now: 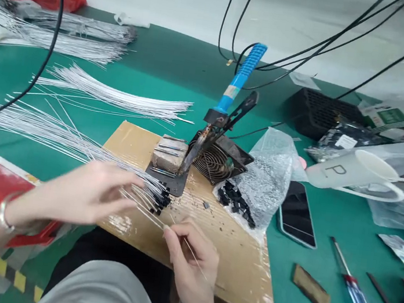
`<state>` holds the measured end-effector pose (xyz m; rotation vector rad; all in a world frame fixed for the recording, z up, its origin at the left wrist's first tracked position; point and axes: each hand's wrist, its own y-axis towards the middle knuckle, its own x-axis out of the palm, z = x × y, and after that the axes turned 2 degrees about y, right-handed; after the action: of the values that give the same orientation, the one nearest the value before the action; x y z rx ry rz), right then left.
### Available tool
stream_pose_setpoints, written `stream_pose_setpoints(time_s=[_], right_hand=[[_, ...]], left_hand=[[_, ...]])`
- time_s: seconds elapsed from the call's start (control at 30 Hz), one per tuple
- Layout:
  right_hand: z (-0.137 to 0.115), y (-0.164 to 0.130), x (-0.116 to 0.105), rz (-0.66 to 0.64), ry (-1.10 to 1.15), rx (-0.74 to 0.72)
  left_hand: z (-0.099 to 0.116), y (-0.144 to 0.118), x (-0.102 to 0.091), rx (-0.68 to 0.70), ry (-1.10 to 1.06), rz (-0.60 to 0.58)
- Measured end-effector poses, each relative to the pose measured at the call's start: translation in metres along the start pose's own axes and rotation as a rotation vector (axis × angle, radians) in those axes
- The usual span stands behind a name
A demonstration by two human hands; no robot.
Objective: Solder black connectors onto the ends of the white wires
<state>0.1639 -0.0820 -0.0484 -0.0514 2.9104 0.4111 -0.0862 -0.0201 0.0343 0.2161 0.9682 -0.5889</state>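
My right hand [194, 258] pinches a thin wire [151, 218] between thumb and forefinger; a thin strand also sticks out below the fingers. My left hand [102, 192], slightly blurred, has its thumb and fingers apart above the near edge of the wire bundle [65, 135]. Black connector ends [161, 198] cap the bundle's right side, beside the left fingertips. Just beyond them stands a soldering iron with a blue handle [243, 72], tilted over a small block [169, 153] with metal strips on top. Cardboard [230, 271] lies under the work.
A small fan [215, 161] sits behind the iron. A bubble-wrap bag [271, 166] holds small black pieces [236, 201]. To the right are a phone [298, 213], a white mug [353, 170] and a screwdriver [357, 293]. More wires [119, 95] lie at the left; a black cable [54, 25] hangs there.
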Motion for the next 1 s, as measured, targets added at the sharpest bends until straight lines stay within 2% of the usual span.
stream_pose_setpoints(time_s=[0.07,0.13,0.2,0.3,0.43,0.57,0.67,0.8,0.9,1.0], right_hand=[[-0.001,0.003,0.002,0.004,-0.014,0.025],[-0.002,0.006,0.002,0.012,-0.028,0.06],[-0.004,0.008,0.002,0.016,-0.033,0.103],[-0.004,0.012,0.0,-0.014,-0.03,0.205],[0.003,0.017,-0.007,0.017,0.148,0.368],[0.013,0.021,-0.015,0.227,0.393,0.424],[0.011,0.023,-0.012,0.338,0.319,0.418],[-0.001,0.026,0.002,0.245,0.19,0.415],[-0.007,0.028,0.011,0.217,0.248,0.466],[-0.007,0.026,0.015,0.176,0.333,0.44]], left_hand=[[0.023,0.008,0.02,0.044,-0.071,0.006],[0.034,0.016,0.038,0.043,-0.127,-0.015],[0.035,0.023,0.051,-0.009,-0.229,-0.022],[0.025,0.03,0.061,-0.123,-0.419,-0.033],[0.015,0.038,0.063,-0.254,-0.65,0.009],[0.015,0.046,0.059,-0.307,-0.775,0.122],[0.017,0.051,0.056,-0.336,-0.816,0.15],[0.019,0.054,0.057,-0.339,-0.859,0.178],[0.02,0.053,0.058,-0.319,-0.904,0.177],[0.019,0.051,0.058,-0.306,-0.92,0.169]])
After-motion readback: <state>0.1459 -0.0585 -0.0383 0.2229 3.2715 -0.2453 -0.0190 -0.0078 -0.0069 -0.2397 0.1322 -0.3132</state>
